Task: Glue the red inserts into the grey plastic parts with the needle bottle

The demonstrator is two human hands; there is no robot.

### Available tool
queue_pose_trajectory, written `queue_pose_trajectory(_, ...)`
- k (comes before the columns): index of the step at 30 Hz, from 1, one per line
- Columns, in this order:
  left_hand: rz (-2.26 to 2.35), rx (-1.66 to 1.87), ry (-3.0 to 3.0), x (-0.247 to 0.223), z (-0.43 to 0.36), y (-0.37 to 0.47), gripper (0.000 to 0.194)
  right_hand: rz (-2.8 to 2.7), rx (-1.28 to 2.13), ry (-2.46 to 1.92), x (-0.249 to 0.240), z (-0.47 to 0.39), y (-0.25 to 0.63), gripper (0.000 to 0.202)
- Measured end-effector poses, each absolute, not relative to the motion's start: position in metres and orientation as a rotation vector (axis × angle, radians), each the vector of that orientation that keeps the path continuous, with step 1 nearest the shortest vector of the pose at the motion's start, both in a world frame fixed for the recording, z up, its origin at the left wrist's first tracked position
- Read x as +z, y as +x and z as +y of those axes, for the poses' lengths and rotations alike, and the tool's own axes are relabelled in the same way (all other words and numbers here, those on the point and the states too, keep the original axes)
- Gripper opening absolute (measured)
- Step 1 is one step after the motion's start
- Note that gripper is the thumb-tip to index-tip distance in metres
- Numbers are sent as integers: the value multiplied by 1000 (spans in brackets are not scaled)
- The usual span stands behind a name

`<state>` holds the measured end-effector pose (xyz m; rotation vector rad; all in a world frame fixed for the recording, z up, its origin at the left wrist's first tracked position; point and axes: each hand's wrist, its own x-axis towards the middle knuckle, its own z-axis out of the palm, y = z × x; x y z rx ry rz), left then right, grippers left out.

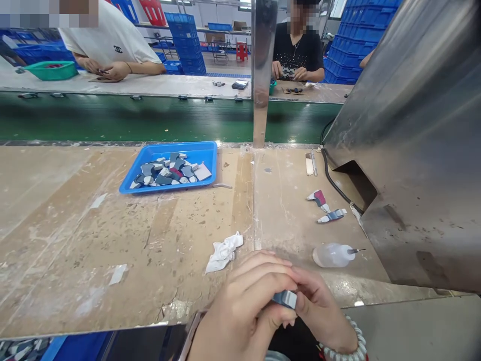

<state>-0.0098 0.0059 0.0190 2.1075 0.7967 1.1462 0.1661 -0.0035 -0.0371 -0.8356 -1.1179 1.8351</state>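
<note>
Near the table's front edge, my left hand (250,296) is closed around a small grey-blue and white piece (286,299). My right hand (319,306) meets it from the right, its fingers and thumb on the same piece. Most of the piece is hidden by my fingers. Two similar pieces lie to the right: one with a dark red patch (319,198) and a grey-blue one (332,216). A clear bottle with a thin tip (334,255) lies on its side beyond my right hand. A crumpled white cloth (224,252) is beyond my left hand.
A blue tray (122,189) holds several grey, white and red pieces. A metal housing (421,150) rises at the right, with a black cable (332,183) beside it. A metal post (260,75) stands before a green conveyor (150,120). Two people work across it.
</note>
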Motion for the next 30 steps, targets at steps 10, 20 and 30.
queue_pose_trajectory(10,926,1234,2136,27,0,-10,21,-1121,1871,-768,-37,-3,168,38)
queue_pose_trajectory(20,913,1293,2107,26,-4,-6,14,-1052,1871,-791,-39,-5,170,35)
queue_pose_trajectory(30,970,1376,2114,22,-5,-6,25,-1086,1815,-762,-37,-4,172,29)
